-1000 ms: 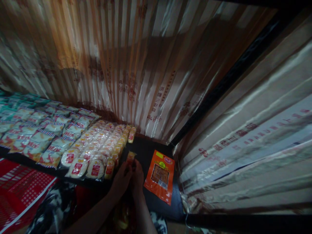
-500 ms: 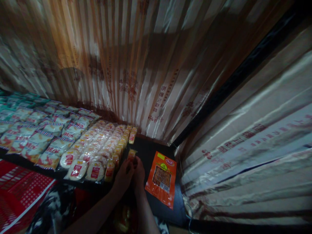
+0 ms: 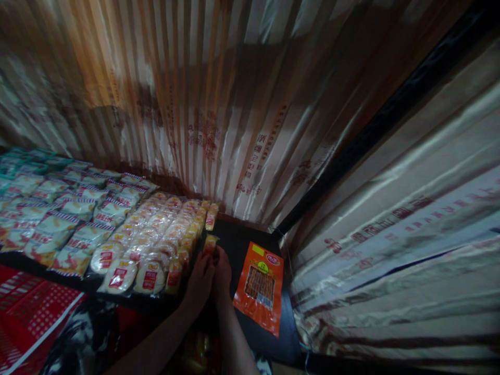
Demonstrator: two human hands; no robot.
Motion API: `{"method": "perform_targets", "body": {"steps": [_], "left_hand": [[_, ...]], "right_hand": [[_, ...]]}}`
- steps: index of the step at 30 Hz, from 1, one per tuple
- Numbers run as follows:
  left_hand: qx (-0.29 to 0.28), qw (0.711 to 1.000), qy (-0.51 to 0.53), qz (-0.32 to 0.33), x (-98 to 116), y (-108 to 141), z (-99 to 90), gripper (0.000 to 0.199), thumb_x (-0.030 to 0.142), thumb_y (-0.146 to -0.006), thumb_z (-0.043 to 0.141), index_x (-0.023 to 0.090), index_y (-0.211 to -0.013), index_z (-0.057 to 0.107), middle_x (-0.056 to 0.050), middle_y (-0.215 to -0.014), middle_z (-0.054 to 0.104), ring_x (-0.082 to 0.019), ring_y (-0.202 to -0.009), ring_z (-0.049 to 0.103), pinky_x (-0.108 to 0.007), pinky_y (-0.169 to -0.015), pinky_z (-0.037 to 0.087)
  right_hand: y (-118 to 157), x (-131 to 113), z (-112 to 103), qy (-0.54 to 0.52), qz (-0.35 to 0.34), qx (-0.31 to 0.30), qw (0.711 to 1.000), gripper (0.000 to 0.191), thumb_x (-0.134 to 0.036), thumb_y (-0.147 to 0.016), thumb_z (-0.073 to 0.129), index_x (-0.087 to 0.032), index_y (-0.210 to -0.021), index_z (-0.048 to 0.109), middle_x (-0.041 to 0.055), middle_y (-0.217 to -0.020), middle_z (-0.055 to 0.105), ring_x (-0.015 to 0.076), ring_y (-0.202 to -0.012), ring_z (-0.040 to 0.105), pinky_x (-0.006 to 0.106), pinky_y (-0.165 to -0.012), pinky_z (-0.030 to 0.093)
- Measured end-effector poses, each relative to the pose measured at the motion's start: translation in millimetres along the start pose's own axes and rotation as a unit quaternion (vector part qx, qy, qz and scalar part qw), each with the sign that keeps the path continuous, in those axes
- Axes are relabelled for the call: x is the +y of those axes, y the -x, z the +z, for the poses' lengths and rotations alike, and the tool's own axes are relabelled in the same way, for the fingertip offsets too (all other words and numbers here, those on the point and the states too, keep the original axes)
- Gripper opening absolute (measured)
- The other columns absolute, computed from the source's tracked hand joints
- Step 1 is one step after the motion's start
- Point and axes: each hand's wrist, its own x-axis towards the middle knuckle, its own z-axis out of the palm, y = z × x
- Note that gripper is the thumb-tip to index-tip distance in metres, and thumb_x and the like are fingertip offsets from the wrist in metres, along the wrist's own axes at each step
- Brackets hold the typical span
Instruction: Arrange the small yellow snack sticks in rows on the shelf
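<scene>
Just below the middle of the frame, the left hand (image 3: pixel 200 276) and the right hand (image 3: pixel 222 272) meet, their fingers drawn in close around the lower end of a small yellow packet (image 3: pixel 211 244); its top end shows above the fingertips. Just to the left stands a row of similar yellow packets (image 3: pixel 174 276), then round wrapped crackers (image 3: pixel 116 277) in close rows, with pale snack bags (image 3: pixel 75 250) beyond at the left edge. An orange pouch (image 3: pixel 260 289) lies flat on the black surface (image 3: pixel 232 232), right of the hands. A red basket (image 3: pixel 33 310) fills the lower left corner, and pleated curtains (image 3: pixel 211 67) cover the upper frame.
</scene>
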Motion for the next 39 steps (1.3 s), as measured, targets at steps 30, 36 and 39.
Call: {"method": "perform_targets", "body": {"steps": [30,36,39], "left_hand": [[0.0,1.0,-0.012,-0.004,30.8,-15.1,2.9,0.042,0.017,-0.082,0.043,0.011,-0.123,0.052,-0.01,-0.143,0.038,-0.021,-0.133,0.034,-0.034,-0.113,0.022],[0.004,1.0,0.003,0.009,34.0,-21.6,4.1,0.042,0.018,-0.082,0.043,0.013,-0.123,0.053,-0.008,-0.144,0.037,-0.019,-0.133,0.033,-0.032,-0.113,0.021],[0.012,1.0,0.021,0.003,38.6,-25.3,5.4,0.041,0.018,-0.082,0.044,0.013,-0.122,0.054,-0.009,-0.141,0.041,-0.02,-0.132,0.035,-0.033,-0.112,0.022]], "right_hand": [[-36.0,6.0,15.3,-0.032,0.0,0.015,0.999,0.04,-0.03,-0.074,0.052,-0.017,-0.111,0.06,0.0071,-0.097,0.065,0.0161,-0.073,0.061,0.027,-0.07,0.047],[-45.2,5.6,18.5,-0.074,-0.002,0.015,0.997,0.044,-0.029,-0.073,0.051,-0.017,-0.115,0.056,0.0066,-0.098,0.066,0.0158,-0.072,0.06,0.027,-0.069,0.047],[-50.6,4.7,19.9,-0.085,-0.003,0.015,0.996,0.044,-0.029,-0.074,0.05,-0.017,-0.116,0.056,0.0065,-0.098,0.066,0.0158,-0.073,0.06,0.027,-0.069,0.048]]}}
